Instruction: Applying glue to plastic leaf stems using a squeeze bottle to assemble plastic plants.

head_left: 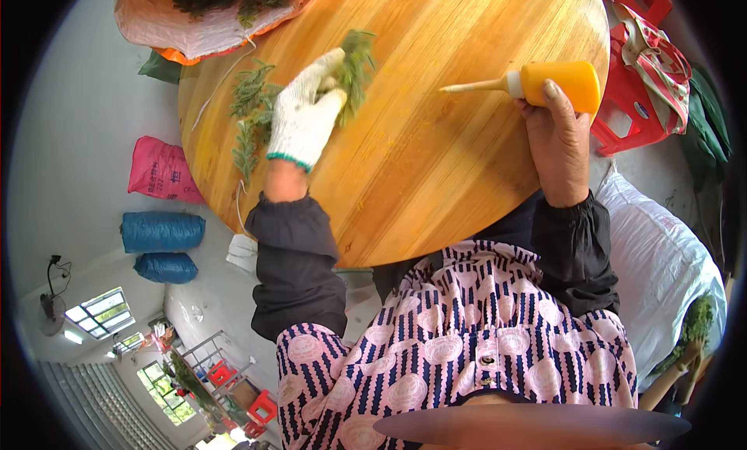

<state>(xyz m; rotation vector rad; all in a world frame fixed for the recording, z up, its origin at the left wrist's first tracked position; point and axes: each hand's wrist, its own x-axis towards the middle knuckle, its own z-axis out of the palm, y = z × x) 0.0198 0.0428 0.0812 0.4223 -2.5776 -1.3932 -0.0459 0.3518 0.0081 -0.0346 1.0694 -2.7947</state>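
Note:
My left hand (305, 114) wears a white knit glove with a green cuff and pinches a feathery green sprig (358, 70) between thumb and fingers, above the round wooden table (436, 177). More green sprigs (247, 100) lie just left of that glove. Bare, my right hand (562, 150) is wrapped round a yellow squeeze bottle (562, 86) near the table's right edge. The bottle lies sideways in my grip, its long tapered nozzle (475, 86) pointing left toward the sprig, with a wide gap between them.
An orange-rimmed pale bag (148, 28) of dark greenery sits at the far left, a white cord (210, 100) near it. Right of the table stand a red stool (622, 135) with a striped bag (657, 76) and a white sack (654, 232). Another person's hand (689, 358) shows lower right.

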